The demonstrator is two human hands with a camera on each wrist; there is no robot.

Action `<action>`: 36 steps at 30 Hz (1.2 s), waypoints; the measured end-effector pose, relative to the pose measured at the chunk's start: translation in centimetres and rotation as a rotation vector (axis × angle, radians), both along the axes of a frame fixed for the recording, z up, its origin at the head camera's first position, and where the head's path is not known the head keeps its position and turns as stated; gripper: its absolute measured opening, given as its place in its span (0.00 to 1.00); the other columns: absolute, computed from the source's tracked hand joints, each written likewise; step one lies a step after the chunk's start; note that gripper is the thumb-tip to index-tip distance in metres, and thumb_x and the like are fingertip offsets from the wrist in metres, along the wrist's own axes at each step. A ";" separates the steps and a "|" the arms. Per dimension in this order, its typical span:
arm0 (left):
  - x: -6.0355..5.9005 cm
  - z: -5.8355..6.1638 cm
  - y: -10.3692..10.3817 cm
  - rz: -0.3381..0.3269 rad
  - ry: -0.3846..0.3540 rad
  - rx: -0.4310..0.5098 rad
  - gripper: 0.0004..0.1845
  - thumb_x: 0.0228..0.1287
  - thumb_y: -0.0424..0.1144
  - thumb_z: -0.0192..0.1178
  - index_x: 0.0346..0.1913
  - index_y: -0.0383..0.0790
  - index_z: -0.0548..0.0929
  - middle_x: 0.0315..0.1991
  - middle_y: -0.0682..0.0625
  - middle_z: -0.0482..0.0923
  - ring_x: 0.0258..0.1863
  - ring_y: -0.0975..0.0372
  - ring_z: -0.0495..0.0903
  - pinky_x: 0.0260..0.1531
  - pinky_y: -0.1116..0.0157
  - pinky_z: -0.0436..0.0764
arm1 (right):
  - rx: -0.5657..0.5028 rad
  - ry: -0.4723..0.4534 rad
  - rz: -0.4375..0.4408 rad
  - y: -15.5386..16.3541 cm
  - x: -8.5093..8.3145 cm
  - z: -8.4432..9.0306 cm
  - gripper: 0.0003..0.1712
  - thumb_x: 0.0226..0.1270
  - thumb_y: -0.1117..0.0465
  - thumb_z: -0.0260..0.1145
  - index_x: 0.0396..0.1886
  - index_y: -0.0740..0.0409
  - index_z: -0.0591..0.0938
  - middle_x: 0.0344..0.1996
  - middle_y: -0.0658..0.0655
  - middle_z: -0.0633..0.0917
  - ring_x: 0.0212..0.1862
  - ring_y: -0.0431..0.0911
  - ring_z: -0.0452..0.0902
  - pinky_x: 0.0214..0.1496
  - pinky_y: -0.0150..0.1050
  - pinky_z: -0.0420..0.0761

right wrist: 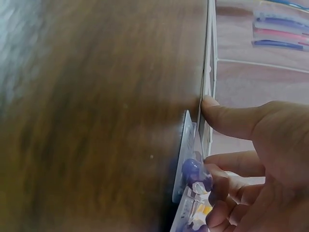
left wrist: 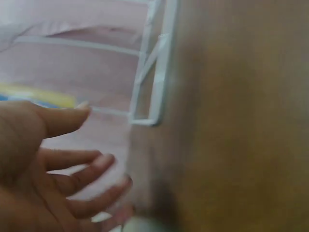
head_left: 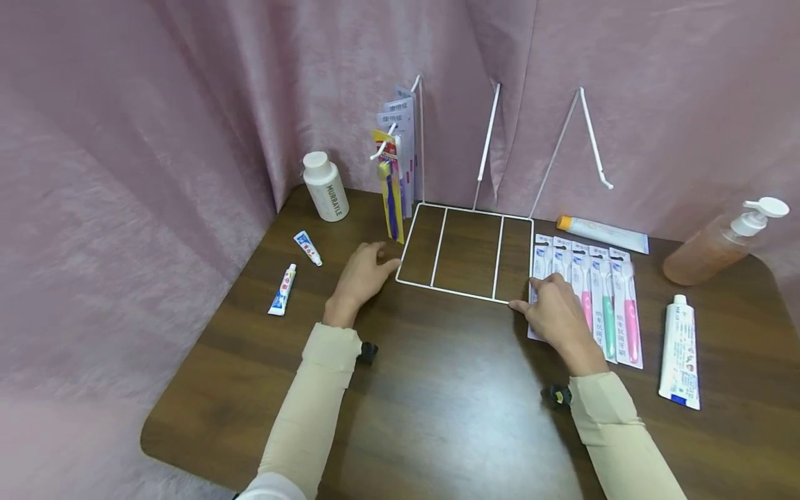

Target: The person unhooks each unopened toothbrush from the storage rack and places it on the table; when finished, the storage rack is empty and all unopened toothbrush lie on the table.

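Observation:
A white wire display rack (head_left: pixel 462 292) stands against the curtain, its rectangular base flat on the table. My right hand (head_left: pixel 555 312) is at its front right corner, thumb on the front bar and index finger by the side bar, pinching the corner. The other fingers curl over the nearest of several boxed toothbrushes (head_left: pixel 615 305) lying in a row. My left hand (head_left: pixel 364 274) is beside the front left corner with fingers spread, thumb tip close to the bar. From the rack's left hook hang a yellow-carded toothbrush (head_left: pixel 392 194) and several pale toothbrush packs (head_left: pixel 406 153).
Left of the rack are a white bottle (head_left: pixel 326 191) and two small toothpaste tubes (head_left: pixel 308 248). To the right lie an orange-capped tube (head_left: pixel 606 234) and a large white toothpaste tube (head_left: pixel 680 351). A pump bottle (head_left: pixel 709 253) stands at the far right. Pink curtain (head_left: pixel 187 139) hangs behind.

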State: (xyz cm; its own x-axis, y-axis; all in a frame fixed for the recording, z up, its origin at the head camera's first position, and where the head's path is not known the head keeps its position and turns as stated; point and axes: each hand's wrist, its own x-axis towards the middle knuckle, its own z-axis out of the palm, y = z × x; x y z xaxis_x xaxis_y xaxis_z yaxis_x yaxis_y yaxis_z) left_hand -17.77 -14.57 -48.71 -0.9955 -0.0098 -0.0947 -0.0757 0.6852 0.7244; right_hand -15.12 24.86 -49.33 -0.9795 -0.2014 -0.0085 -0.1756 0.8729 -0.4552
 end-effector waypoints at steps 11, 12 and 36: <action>-1.0 7.9 0.7 0.136 0.396 0.418 0.19 0.85 0.31 0.65 0.71 0.28 0.86 0.66 0.31 0.89 0.68 0.40 0.88 0.73 0.49 0.85 | -0.058 -0.026 -0.027 0.4 0.0 -0.9 0.44 0.73 0.50 0.81 0.74 0.80 0.80 0.59 0.84 0.82 0.59 0.73 0.81 0.65 0.71 0.80; -1.2 8.1 0.8 0.130 0.407 0.441 0.19 0.84 0.31 0.65 0.70 0.28 0.86 0.66 0.31 0.89 0.68 0.41 0.88 0.72 0.51 0.85 | -0.065 -0.030 -0.031 0.5 -0.1 -1.2 0.44 0.73 0.50 0.81 0.74 0.80 0.80 0.59 0.84 0.82 0.58 0.73 0.80 0.65 0.71 0.80; -0.4 9.6 1.2 0.108 0.444 0.531 0.10 0.79 0.32 0.71 0.51 0.25 0.92 0.48 0.34 0.92 0.41 0.68 0.84 0.48 0.72 0.83 | -0.081 -0.032 -0.041 0.4 -0.8 -2.1 0.45 0.73 0.49 0.82 0.73 0.80 0.81 0.60 0.86 0.81 0.61 0.76 0.80 0.67 0.72 0.80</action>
